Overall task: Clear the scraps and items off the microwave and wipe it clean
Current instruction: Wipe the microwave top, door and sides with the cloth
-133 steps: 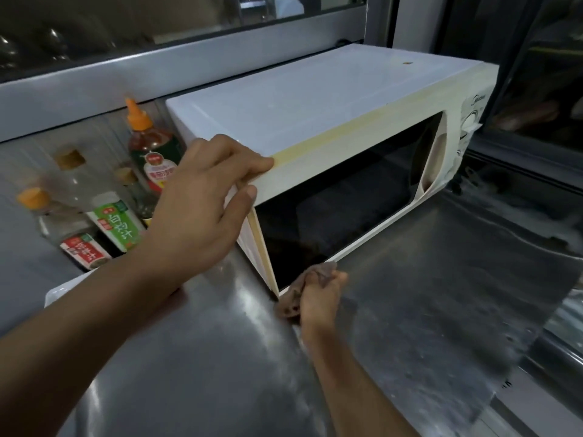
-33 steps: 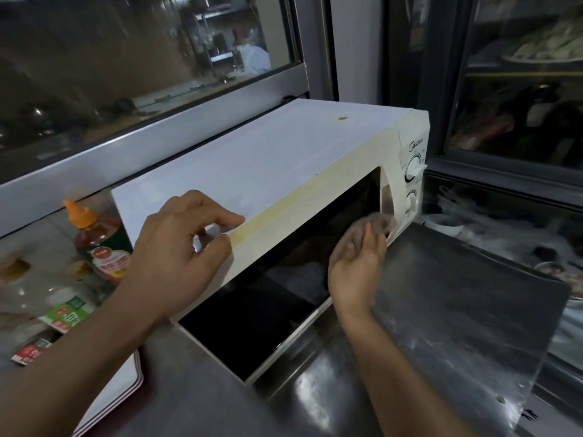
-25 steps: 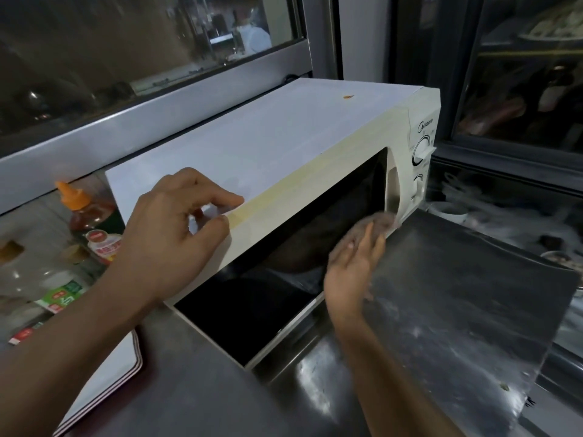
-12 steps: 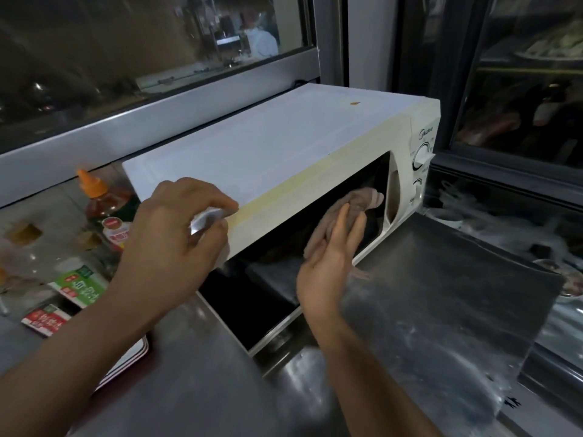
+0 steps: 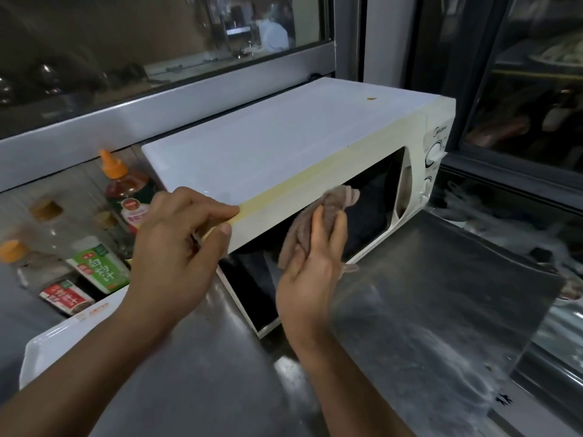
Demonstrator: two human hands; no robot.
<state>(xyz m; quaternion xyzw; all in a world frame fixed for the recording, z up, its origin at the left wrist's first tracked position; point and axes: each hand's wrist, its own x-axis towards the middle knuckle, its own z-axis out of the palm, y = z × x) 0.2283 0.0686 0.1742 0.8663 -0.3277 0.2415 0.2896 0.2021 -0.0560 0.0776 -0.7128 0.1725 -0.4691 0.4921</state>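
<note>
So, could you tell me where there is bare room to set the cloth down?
The steel counter right of the right hand, in front of the microwave, is bare. So is the microwave's top, apart from one small speck. Left of the microwave it is crowded with bottles and a tray.

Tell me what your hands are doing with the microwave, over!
Left hand grips the microwave's front top corner. Right hand presses a brown cloth on the door glass. One small scrap on top. Nothing in the way.

Left hand (image 5: 176, 247) gripping the near top corner of the white boxy microwave (image 5: 284, 146), right hand (image 5: 312, 266) flat against its door, fingers extended
</note>
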